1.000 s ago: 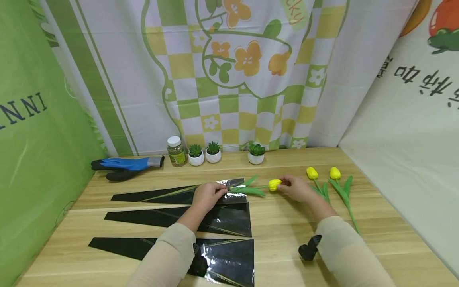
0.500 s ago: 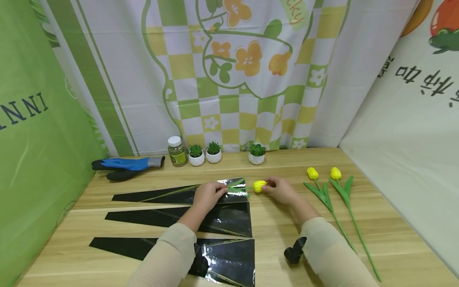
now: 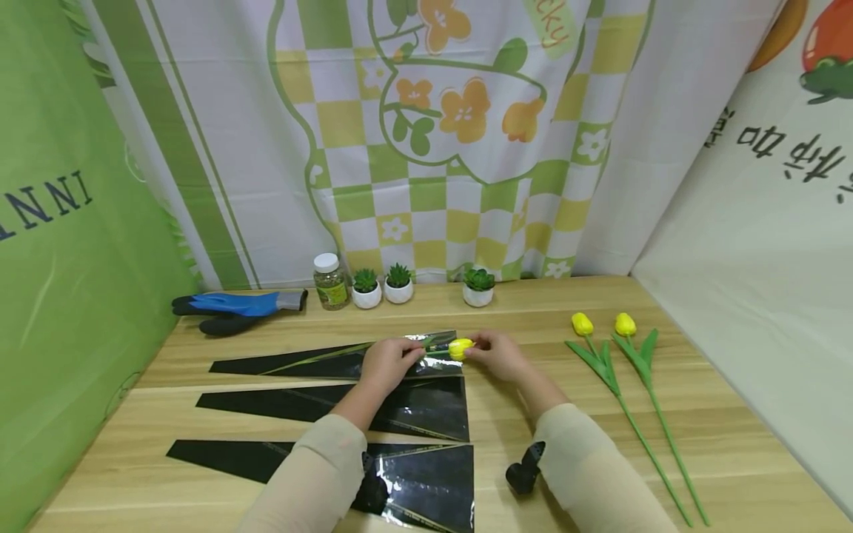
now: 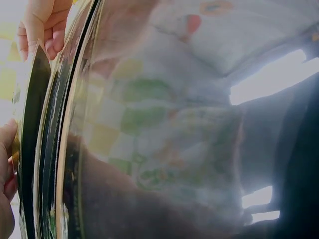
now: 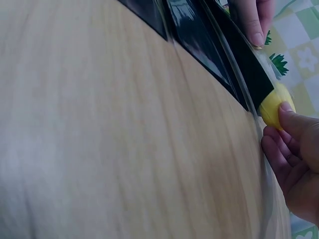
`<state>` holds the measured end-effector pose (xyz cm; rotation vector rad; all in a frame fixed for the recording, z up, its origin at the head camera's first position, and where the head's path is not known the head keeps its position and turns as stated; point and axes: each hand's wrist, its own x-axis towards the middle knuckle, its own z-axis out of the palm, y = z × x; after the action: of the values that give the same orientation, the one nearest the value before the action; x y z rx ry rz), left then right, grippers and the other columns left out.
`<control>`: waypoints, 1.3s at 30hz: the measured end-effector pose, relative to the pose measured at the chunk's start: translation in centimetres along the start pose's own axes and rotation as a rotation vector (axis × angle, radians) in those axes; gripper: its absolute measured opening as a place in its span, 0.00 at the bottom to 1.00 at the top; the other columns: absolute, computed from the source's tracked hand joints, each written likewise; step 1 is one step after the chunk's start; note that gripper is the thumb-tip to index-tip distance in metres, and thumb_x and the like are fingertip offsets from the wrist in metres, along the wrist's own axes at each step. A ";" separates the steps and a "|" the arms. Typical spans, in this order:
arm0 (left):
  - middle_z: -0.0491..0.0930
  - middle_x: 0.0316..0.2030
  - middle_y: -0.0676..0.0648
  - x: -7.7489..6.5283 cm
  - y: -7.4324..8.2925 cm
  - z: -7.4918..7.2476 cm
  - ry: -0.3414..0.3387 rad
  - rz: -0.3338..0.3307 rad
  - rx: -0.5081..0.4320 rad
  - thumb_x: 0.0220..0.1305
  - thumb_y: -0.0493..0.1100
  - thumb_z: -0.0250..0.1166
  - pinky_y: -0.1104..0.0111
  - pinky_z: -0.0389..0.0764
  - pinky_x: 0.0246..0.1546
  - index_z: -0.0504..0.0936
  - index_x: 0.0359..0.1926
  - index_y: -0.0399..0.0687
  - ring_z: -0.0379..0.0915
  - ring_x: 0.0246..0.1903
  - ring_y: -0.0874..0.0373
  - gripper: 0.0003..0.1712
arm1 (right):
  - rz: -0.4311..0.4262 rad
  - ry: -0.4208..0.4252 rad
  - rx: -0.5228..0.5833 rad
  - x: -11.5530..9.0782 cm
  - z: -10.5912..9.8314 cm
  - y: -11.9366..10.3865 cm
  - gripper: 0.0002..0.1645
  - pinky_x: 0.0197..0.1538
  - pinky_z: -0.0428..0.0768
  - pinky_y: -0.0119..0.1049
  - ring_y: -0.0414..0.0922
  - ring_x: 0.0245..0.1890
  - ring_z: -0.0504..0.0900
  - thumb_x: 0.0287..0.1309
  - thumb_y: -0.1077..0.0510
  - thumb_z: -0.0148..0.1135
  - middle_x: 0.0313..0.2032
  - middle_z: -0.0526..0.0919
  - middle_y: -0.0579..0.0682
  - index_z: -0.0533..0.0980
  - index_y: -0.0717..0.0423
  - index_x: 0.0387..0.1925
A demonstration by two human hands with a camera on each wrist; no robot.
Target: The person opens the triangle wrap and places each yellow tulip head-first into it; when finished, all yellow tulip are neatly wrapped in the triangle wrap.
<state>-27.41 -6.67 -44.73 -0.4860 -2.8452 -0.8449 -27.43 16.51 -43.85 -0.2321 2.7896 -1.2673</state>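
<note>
My right hand [image 3: 500, 357] pinches the bloom of a yellow artificial tulip [image 3: 460, 349] between thumb and fingers. The bloom overlaps the wide right end of the topmost black flower sleeve [image 3: 320, 363], a tapered glossy bag with a clear front. Part of the tulip's stem and leaves shows through that clear front; the rest lies behind my left hand [image 3: 385, 364]. That hand grips the sleeve near its wide end, thumb and fingertips together. In the right wrist view, the yellow bloom [image 5: 272, 107] sits at the sleeve's end under my thumb.
Two more black sleeves [image 3: 429, 406] lie nearer on the wooden table. Two yellow tulips [image 3: 625, 324] with long green stems rest at the right. Along the back stand a seasoning-like jar [image 3: 331, 287], several small potted succulents [image 3: 478, 287] and blue-black gloves [image 3: 233, 305].
My right hand has moved left with the tulip, whose leaves have passed into the sleeve and whose bloom now reaches its opening. My left hand has stayed in place on the sleeve.
</note>
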 end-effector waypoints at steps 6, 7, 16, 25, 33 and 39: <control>0.87 0.46 0.51 0.1 0.0 0.0 0.005 0.006 0.002 0.66 0.51 0.64 0.57 0.82 0.51 0.89 0.46 0.55 0.84 0.47 0.53 0.13 | 0.027 -0.024 0.122 0.4 0.9 -0.3 0.18 0.39 0.78 0.28 0.39 0.34 0.79 0.61 0.60 0.65 0.37 0.85 0.56 0.80 0.67 0.50; 0.87 0.46 0.51 0.1 0.0 0.0 0.005 0.008 0.006 0.66 0.52 0.64 0.57 0.82 0.51 0.89 0.46 0.55 0.84 0.47 0.54 0.13 | 0.040 -0.030 0.155 0.5 1.0 -0.3 0.18 0.38 0.79 0.27 0.39 0.33 0.79 0.61 0.60 0.65 0.37 0.85 0.57 0.79 0.67 0.50; 0.88 0.45 0.51 0.3 0.0 0.2 0.001 0.003 0.008 0.66 0.52 0.64 0.58 0.82 0.51 0.89 0.45 0.54 0.84 0.47 0.54 0.13 | 0.110 -0.059 0.351 1.0 2.0 -0.2 0.18 0.39 0.83 0.28 0.36 0.32 0.80 0.62 0.66 0.62 0.40 0.84 0.60 0.77 0.73 0.52; 0.88 0.43 0.52 0.2 0.1 0.1 0.023 0.012 -0.001 0.65 0.51 0.65 0.58 0.82 0.50 0.90 0.43 0.54 0.84 0.45 0.54 0.12 | 0.113 -0.051 0.266 1.5 2.4 -0.4 0.16 0.31 0.78 0.27 0.36 0.26 0.75 0.59 0.63 0.67 0.31 0.82 0.50 0.81 0.67 0.48; 0.88 0.44 0.51 0.3 0.1 0.0 0.020 0.012 0.010 0.65 0.51 0.65 0.57 0.82 0.50 0.89 0.44 0.53 0.84 0.46 0.54 0.12 | 0.069 -0.048 0.123 1.7 2.5 -0.9 0.14 0.31 0.74 0.27 0.39 0.27 0.75 0.58 0.57 0.69 0.31 0.85 0.52 0.84 0.63 0.42; 0.87 0.46 0.51 0.2 0.1 0.0 0.005 -0.002 0.012 0.66 0.52 0.64 0.57 0.82 0.49 0.89 0.45 0.55 0.84 0.47 0.54 0.13 | 0.086 -0.039 0.060 1.7 2.7 -1.1 0.14 0.35 0.74 0.28 0.41 0.32 0.76 0.57 0.53 0.70 0.35 0.86 0.52 0.85 0.59 0.41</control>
<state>-27.51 -6.56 -44.65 -0.4794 -2.8445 -0.8282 -28.65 13.52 -44.79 -0.1297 2.6932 -1.3093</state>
